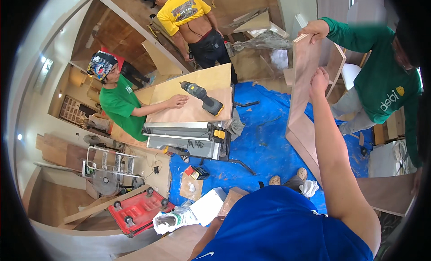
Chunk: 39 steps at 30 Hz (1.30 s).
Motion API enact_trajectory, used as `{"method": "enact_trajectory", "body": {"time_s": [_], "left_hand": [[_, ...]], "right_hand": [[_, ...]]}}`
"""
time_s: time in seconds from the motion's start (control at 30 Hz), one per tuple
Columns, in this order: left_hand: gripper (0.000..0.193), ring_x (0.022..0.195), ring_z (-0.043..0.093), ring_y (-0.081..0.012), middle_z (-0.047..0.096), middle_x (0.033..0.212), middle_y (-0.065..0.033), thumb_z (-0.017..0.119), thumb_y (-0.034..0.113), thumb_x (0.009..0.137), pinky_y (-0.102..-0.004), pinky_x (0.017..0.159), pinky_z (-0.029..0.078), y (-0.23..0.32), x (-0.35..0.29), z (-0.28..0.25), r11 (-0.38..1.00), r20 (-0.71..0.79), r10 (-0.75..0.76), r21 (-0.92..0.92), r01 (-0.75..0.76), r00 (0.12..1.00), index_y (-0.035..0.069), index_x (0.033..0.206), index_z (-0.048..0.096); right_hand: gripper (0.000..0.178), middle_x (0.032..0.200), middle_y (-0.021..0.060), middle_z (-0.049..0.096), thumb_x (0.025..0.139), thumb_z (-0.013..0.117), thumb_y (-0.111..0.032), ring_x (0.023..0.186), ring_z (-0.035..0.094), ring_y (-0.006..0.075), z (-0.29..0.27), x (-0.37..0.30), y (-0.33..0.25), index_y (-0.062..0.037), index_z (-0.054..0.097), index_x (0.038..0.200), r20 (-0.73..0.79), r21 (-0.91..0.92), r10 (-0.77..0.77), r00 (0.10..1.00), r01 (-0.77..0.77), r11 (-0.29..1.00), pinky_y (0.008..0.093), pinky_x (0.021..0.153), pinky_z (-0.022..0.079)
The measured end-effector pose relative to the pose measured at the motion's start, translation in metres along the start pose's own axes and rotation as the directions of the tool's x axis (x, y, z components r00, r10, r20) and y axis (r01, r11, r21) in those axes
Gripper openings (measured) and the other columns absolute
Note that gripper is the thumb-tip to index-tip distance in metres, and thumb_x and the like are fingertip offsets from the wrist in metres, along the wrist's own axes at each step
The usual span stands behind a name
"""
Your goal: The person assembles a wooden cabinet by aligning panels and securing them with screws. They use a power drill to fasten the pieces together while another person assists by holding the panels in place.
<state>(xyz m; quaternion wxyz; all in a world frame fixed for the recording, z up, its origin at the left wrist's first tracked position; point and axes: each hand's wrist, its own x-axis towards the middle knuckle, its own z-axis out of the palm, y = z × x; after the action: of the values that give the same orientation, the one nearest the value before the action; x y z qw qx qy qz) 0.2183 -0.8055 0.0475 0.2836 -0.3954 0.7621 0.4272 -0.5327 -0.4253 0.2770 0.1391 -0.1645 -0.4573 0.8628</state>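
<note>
My right arm reaches up and forward, and my right hand is closed on the edge of a plywood cabinet frame. The frame stands tilted to the right of the blue sheet, its boards joined at angles. At its far top corner a co-worker's hand in a green sleeve grips the same frame. Low by my left side is my left hand, mostly hidden by my blue shirt, beside a brown board and a white box; its fingers do not show clearly.
A plywood-topped workbench carries a cordless drill; a person in a green T-shirt rests a hand there. A blue sheet covers the floor. Lower left are a red wheeled dolly, a stepladder and a fan.
</note>
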Motion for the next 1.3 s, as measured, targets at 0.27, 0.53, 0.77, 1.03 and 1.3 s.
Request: {"method": "enact_trajectory", "body": {"time_s": [0.27,0.53,0.77,1.03,1.3], "left_hand": [[0.048,0.100,0.071,-0.0325,0.073,0.108,-0.0186,0.067,0.045,0.089,-0.0388,0.089,0.053,0.080,0.028,-0.013,0.981,-0.048,0.099,0.170,-0.089,0.994,0.009,0.120,0.070],[0.054,0.099,0.070,-0.0290,0.074,0.105,-0.0183,0.069,0.048,0.089,-0.0369,0.088,0.053,0.130,0.059,-0.034,0.987,-0.113,0.160,0.012,-0.160,0.981,0.006,0.123,0.068],[0.054,0.102,0.070,-0.0320,0.073,0.107,-0.0205,0.069,0.049,0.088,-0.0390,0.091,0.053,0.109,0.031,-0.018,0.983,-0.022,0.058,0.175,-0.053,0.998,0.007,0.122,0.069],[0.047,0.085,0.072,-0.0251,0.074,0.096,-0.0177,0.073,0.041,0.088,-0.0370,0.081,0.055,0.072,0.007,-0.018,0.987,-0.032,0.122,0.111,-0.118,0.992,0.005,0.117,0.071],[0.049,0.085,0.071,-0.0238,0.074,0.094,-0.0168,0.073,0.042,0.088,-0.0360,0.078,0.055,0.089,0.025,-0.017,0.993,-0.046,0.113,0.031,-0.112,0.993,0.005,0.121,0.069]], "right_hand": [[0.048,0.101,0.0077,0.058,0.096,0.057,-0.016,0.073,0.054,0.0126,-0.027,-0.009,0.008,0.0006,0.040,0.138,-0.068,0.022,0.004,0.998,-0.003,1.000,0.0251,0.057,0.042],[0.055,0.097,0.0067,0.057,0.096,0.055,-0.013,0.073,0.053,0.0121,-0.018,-0.028,-0.002,0.0003,0.035,0.145,-0.043,-0.043,0.016,0.999,-0.018,0.999,0.0250,0.056,0.042],[0.056,0.093,0.0047,0.056,0.094,0.055,-0.013,0.068,0.051,0.0105,-0.027,-0.029,-0.003,-0.0013,0.035,0.146,-0.040,0.006,0.019,0.999,-0.019,1.000,0.0241,0.051,0.039],[0.046,0.093,0.0027,0.054,0.094,0.057,-0.017,0.070,0.051,0.0108,-0.034,-0.022,0.008,-0.0047,0.043,0.136,-0.053,0.000,0.084,0.995,-0.084,0.996,0.0259,0.055,0.041],[0.043,0.101,0.0034,0.055,0.095,0.059,-0.023,0.078,0.053,0.0132,-0.011,-0.051,0.015,-0.0091,0.044,0.134,-0.092,0.006,0.173,0.981,-0.173,0.985,0.0307,0.064,0.045]]}}
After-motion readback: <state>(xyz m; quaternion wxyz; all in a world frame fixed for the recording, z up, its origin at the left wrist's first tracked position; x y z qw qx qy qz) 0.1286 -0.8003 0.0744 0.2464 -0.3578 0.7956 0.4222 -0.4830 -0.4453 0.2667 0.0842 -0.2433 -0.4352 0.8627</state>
